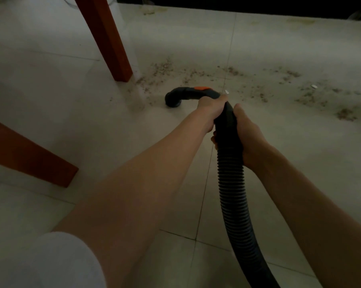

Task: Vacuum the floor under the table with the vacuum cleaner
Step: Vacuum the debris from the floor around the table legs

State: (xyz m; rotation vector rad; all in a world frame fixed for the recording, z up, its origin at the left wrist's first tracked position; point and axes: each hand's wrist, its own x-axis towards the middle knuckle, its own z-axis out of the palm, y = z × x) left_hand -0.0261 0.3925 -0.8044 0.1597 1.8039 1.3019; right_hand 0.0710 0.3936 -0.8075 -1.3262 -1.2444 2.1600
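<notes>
Nearest me, pale floor tiles [279,183] fill the frame, crumbs [227,74] strewn across the upper middle. Two wooden table legs [105,38] stand upper left and left. I see the black vacuum hose [231,173] running from bottom right to centre, nozzle [173,98] on the floor. Both my left hand [209,111] and right hand [248,134] wrap their fingers around it.

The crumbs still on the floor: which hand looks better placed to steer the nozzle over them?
Probably the left hand: it grips the hose nearest the nozzle. The right hand holds further back. The crumbs lie beyond and right of the nozzle.
</notes>
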